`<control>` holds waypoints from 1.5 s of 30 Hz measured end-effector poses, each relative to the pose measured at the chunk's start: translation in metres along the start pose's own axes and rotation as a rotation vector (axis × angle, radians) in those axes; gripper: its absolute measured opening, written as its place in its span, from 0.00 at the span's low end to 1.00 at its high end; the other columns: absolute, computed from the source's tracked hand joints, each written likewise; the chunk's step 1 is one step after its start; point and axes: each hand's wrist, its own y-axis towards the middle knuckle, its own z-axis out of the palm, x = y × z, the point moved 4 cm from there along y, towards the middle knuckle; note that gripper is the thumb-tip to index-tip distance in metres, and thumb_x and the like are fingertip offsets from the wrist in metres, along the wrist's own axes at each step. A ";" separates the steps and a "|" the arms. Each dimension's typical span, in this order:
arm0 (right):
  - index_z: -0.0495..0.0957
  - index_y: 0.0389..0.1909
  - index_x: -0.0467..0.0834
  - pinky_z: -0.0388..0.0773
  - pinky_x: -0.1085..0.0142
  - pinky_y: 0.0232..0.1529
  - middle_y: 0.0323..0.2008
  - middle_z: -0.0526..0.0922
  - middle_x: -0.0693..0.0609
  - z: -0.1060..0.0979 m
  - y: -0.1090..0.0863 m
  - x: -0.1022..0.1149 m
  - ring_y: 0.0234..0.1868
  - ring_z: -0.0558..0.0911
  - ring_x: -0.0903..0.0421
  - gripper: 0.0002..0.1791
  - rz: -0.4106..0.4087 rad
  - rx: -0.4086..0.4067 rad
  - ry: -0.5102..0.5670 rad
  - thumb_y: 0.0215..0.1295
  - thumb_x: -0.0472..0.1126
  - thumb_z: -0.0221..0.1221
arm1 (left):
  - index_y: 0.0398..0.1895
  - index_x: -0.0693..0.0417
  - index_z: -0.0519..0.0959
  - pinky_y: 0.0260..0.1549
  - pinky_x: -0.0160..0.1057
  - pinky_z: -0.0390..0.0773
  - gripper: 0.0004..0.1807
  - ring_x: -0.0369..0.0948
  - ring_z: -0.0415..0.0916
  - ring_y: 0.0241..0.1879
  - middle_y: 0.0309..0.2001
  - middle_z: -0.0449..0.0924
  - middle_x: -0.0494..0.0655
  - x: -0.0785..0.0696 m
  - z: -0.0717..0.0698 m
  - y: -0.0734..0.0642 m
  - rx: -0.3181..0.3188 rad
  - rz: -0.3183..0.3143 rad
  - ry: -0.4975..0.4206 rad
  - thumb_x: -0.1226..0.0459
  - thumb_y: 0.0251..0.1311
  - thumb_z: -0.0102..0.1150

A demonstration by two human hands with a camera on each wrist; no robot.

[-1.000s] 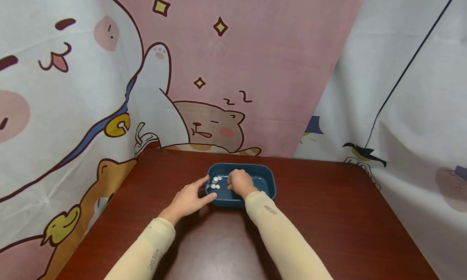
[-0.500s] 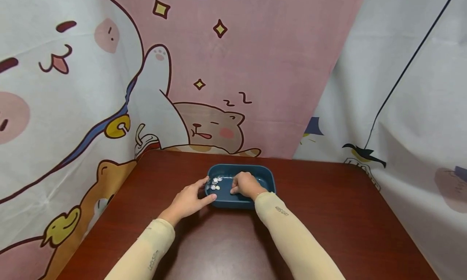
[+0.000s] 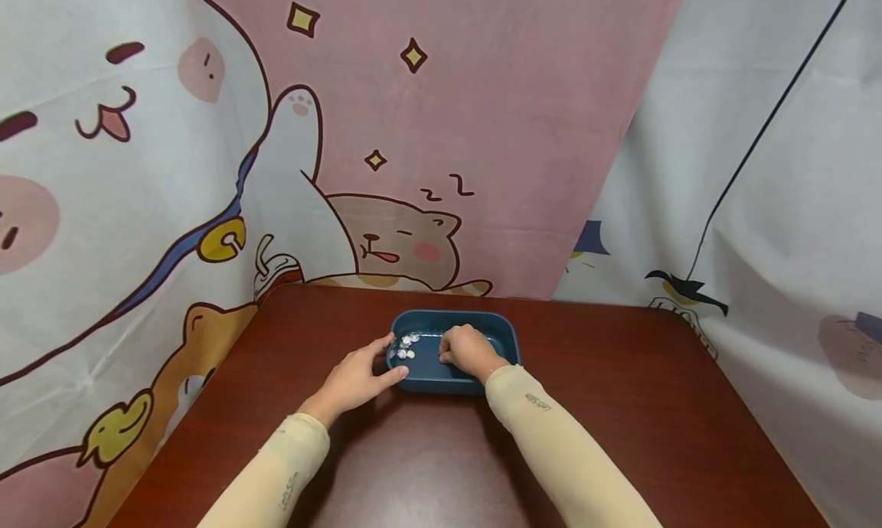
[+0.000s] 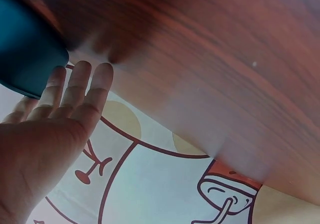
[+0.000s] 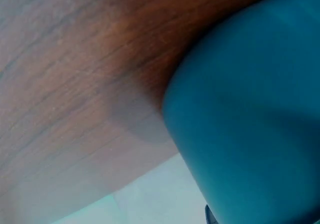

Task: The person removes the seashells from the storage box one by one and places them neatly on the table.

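Note:
A blue rectangular tray [image 3: 430,385] stands on the table. At its left end, inside, lie several small white rounded pieces [image 3: 405,350] in a loose group. My left hand [image 3: 353,379] rests against the tray's left end, thumb near the front rim and fingers at the far side. In the left wrist view those fingers [image 4: 100,78] are fairly straight beside the tray's outer wall. Reaching over the front rim, my right hand [image 3: 470,350] is inside the tray, fingers curled, thumb and fingertips low near its floor. Whether something small is between them I cannot tell.
The dark red-brown wooden table [image 3: 620,405] extends on both sides of the tray. Behind and beside it hang printed cloths [image 3: 510,130] with cartoon animals. In the right wrist view the tray's outer wall [image 5: 240,114] fills much of the picture.
My right hand has moved slightly to the right within the tray, away from the white pieces. My left hand and the tray stay about where they were.

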 end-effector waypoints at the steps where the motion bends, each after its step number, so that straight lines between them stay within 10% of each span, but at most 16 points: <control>1: 0.90 0.32 0.47 0.86 0.59 0.46 0.32 0.88 0.55 0.000 0.000 0.000 0.32 0.79 0.59 0.04 -0.004 0.001 0.001 0.67 0.41 0.73 | 0.84 0.46 0.63 0.70 0.63 0.75 0.48 0.52 0.78 0.71 0.75 0.77 0.53 0.000 0.000 0.000 0.000 0.002 0.000 0.38 0.68 0.66; 26: 0.88 0.60 0.48 0.87 0.52 0.57 0.46 0.92 0.49 -0.005 -0.006 -0.009 0.46 0.88 0.54 0.20 -0.011 0.072 0.095 0.68 0.35 0.72 | 0.84 0.46 0.64 0.70 0.65 0.74 0.48 0.53 0.77 0.72 0.75 0.76 0.52 0.001 -0.002 0.000 0.002 0.009 -0.012 0.37 0.67 0.66; 45: 0.87 0.60 0.44 0.84 0.51 0.64 0.49 0.92 0.48 -0.007 -0.005 -0.011 0.52 0.88 0.52 0.22 -0.008 0.095 0.115 0.65 0.43 0.75 | 0.84 0.42 0.63 0.71 0.66 0.73 0.48 0.53 0.76 0.73 0.75 0.76 0.52 0.004 -0.001 0.001 0.006 -0.004 -0.017 0.38 0.66 0.67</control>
